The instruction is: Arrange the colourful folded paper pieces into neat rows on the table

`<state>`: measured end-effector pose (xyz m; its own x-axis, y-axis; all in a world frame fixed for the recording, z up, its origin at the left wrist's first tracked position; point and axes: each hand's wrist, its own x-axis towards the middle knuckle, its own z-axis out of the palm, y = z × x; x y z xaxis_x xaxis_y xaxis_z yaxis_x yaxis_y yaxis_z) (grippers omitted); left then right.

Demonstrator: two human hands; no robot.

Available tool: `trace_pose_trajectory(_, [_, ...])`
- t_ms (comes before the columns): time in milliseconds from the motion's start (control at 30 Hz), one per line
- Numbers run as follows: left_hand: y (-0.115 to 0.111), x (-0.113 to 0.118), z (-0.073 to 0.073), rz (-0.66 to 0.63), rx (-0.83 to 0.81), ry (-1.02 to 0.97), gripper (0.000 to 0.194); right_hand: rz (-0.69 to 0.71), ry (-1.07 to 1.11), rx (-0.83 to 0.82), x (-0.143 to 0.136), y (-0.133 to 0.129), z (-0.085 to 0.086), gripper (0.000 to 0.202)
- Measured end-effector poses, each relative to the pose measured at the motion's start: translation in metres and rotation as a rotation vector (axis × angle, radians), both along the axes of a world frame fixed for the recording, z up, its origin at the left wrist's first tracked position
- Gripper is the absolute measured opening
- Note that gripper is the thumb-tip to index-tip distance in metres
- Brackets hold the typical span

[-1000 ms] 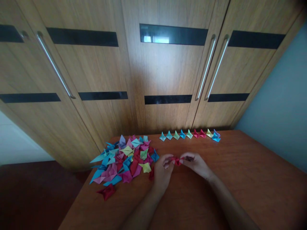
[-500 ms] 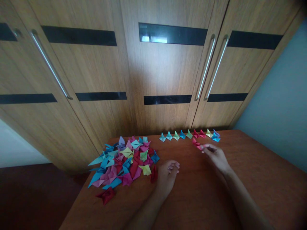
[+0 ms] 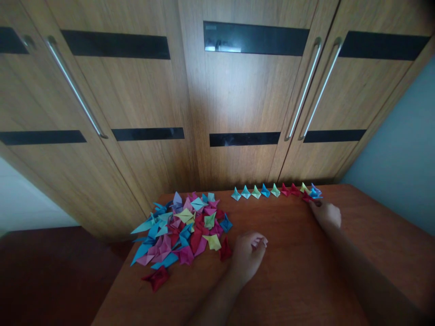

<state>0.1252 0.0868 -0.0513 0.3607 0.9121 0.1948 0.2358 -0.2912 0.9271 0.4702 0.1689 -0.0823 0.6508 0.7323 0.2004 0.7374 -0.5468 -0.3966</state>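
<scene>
My right hand [image 3: 326, 213] pinches a small red folded-paper piece [image 3: 307, 197] at the right end of a row of similar pieces. A blue folded piece [image 3: 316, 194] and a yellow one [image 3: 304, 187] stand close to it. The row runs left along the table's back edge through red, green and blue pieces to a pale teal one [image 3: 236, 194]. My left hand [image 3: 250, 254] rests by the table with its fingers curled; whether anything is inside them is hidden. Just left of it lies a dark red folded piece [image 3: 225, 250].
A heap of colourful folded-paper pieces [image 3: 185, 231] covers the table's left side. One dark red piece [image 3: 157, 278] lies apart in front of it. Behind the wooden table [image 3: 288, 267] rises a wooden wardrobe [image 3: 244, 99] with metal handles. A blue wall [image 3: 404, 131] stands to the right.
My right hand has carried the red paper piece rightward and set it against the row's right end. The left hand stays curled near the heap. The view has shifted slightly.
</scene>
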Motion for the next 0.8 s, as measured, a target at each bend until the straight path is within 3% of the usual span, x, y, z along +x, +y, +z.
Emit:
trace_pose_trajectory(333, [-0.0010,-0.0011,0.0020,-0.003,0.080,0.041,0.017,0.007,-0.030,-0.069,-0.0031,0.0082,0.0038,0.044])
trace_pose_trajectory(800, [-0.0037,-0.0006,0.0077,-0.015,0.091,0.106,0.020,0.023,-0.037,-0.012,-0.0004,0.0107,0.0018,0.045])
